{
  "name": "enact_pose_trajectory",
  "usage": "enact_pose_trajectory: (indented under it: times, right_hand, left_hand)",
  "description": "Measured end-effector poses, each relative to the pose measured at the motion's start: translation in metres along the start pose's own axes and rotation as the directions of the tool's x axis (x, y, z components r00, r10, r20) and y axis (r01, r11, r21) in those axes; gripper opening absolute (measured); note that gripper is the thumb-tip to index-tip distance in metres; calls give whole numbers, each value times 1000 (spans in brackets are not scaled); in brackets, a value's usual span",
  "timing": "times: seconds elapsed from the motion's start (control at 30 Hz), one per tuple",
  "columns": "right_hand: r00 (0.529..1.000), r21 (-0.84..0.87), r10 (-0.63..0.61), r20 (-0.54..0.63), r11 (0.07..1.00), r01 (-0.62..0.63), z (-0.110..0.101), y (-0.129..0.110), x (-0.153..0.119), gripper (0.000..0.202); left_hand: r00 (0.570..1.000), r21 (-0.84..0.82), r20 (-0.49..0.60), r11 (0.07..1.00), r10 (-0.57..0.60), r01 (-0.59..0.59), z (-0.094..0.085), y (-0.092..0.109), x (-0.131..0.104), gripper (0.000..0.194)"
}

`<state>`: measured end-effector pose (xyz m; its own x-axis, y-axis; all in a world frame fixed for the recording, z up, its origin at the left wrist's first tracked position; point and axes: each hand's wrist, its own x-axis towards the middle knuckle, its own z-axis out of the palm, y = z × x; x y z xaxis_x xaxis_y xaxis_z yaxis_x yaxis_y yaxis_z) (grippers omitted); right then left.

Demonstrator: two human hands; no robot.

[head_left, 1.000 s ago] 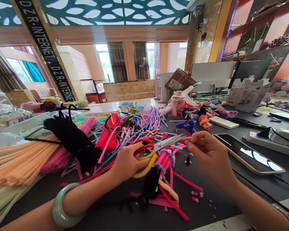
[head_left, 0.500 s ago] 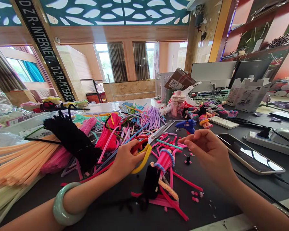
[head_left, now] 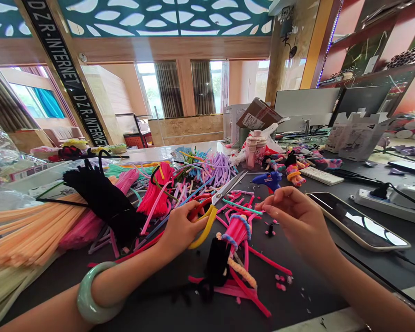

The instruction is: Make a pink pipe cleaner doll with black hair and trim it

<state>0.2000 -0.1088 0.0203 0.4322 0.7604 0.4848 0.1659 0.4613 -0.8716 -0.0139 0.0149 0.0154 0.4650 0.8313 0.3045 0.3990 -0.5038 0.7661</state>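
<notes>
My left hand (head_left: 183, 226) is closed round a pair of scissors (head_left: 215, 199) with red and yellow handles, blades pointing up and away to the right. My right hand (head_left: 293, 216) is raised, its thumb and fingertips pinched together; anything between them is too small to make out. Below and between the hands lies a pipe-cleaner doll (head_left: 233, 235) with a pink skirt trimmed in blue, a peach limb and black hair (head_left: 217, 262). A turquoise pipe cleaner (head_left: 242, 206) lies just left of my right fingertips.
Bundles of black (head_left: 103, 198), peach (head_left: 38, 226) and lilac (head_left: 222, 169) pipe cleaners lie left and ahead. A blue glue gun (head_left: 268, 180) lies beyond my right hand. On the right are a phone (head_left: 359, 219) and a power strip (head_left: 390, 203). Pink scraps (head_left: 281, 282) litter the table.
Very little differs. The scissor blades look slightly closer together, and my right fingertips have shifted a touch. The doll and bundles stay put.
</notes>
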Motion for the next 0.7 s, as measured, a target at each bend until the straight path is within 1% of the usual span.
enact_pose_trajectory:
  times: [0.07, 0.17, 0.27, 0.33, 0.37, 0.4, 0.47, 0.5, 0.53, 0.6, 0.63, 0.7]
  right_hand:
    - [999, -30, 20, 39, 999, -19, 1, 0, 1, 25]
    - [992, -84, 59, 115, 995, -50, 3, 1, 1, 21]
    - [975, -137, 95, 203, 988, -68, 7, 1, -3, 16]
    - [954, -175, 122, 272, 982, -75, 12, -1, -10, 12]
    - [941, -193, 139, 309, 978, -81, 15, -3, -14, 11]
    - [913, -229, 166, 371, 970, -83, 17, -5, -19, 11]
    - [891, -250, 207, 405, 962, -110, 22, -8, -28, 23]
    - [888, -214, 217, 405, 967, -139, 24, -9, -32, 30]
    - [880, -167, 223, 419, 972, -167, 26, -10, -36, 36]
    - [858, -24, 204, 471, 975, -219, 30, -11, -41, 39]
    - [848, 52, 191, 494, 967, -248, 33, -12, -42, 40]
    - [847, 191, 179, 501, 931, -310, 38, -12, -44, 44]
  left_hand:
    - [1000, -91, 10, 996, -8, 9, -1, 2, 0, 37]
    - [1000, -292, 9, 956, -10, 12, -1, 7, -3, 39]
    - [999, -464, 6, 885, -41, 39, 2, 14, -8, 43]
    - [996, -573, 56, 815, -70, 89, 5, 22, -14, 47]
    - [994, -602, 79, 791, -77, 109, 6, 27, -18, 48]
    - [990, -599, 113, 789, -89, 139, 7, 32, -22, 47]
    - [985, -558, 144, 813, -100, 164, 7, 41, -30, 43]
    - [983, -532, 161, 831, -92, 165, 7, 45, -34, 41]
    - [977, -512, 200, 841, -79, 173, 7, 48, -38, 40]
    - [962, -507, 267, 842, -51, 185, 7, 52, -44, 38]
    - [959, -508, 278, 841, -46, 188, 7, 53, -47, 39]
    - [956, -535, 291, 823, -35, 193, 8, 54, -53, 43]
